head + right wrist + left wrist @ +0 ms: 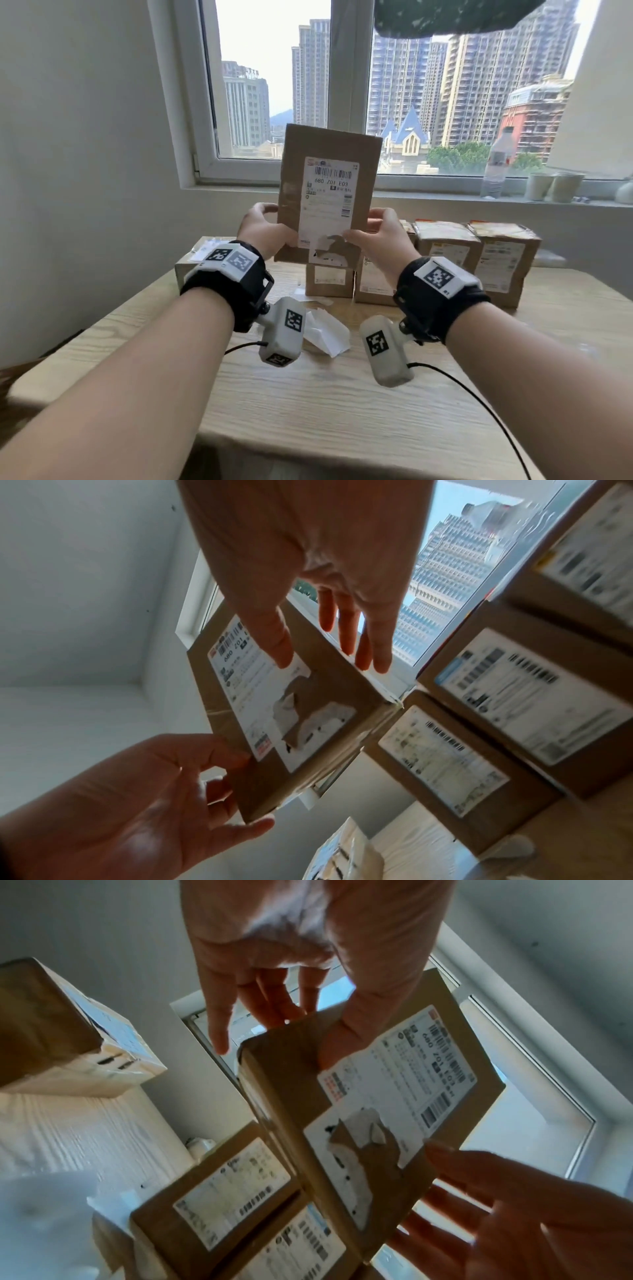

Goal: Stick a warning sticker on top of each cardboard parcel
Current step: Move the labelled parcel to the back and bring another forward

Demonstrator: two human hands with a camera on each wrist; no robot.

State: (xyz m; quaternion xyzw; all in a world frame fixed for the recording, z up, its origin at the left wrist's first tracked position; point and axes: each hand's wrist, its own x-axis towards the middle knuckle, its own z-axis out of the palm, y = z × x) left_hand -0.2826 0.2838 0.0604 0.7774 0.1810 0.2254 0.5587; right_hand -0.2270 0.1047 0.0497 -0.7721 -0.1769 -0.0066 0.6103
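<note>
I hold a flat cardboard parcel (329, 192) upright in the air above the table, its white shipping label, torn at the lower end, facing me. My left hand (270, 226) grips its lower left edge and my right hand (373, 229) its lower right edge. In the left wrist view the left thumb lies on the parcel (377, 1096) front with the fingers behind. The right wrist view shows the right thumb on the label of the parcel (291, 710), fingers behind it. White paper sheets (325, 330) lie on the table below; no sticker print can be made out on them.
Several labelled cardboard parcels (445, 250) stand in a row at the back of the wooden table (308, 404), with one more parcel (198, 257) at the back left. A water bottle (496, 164) and cups (555, 186) stand on the windowsill.
</note>
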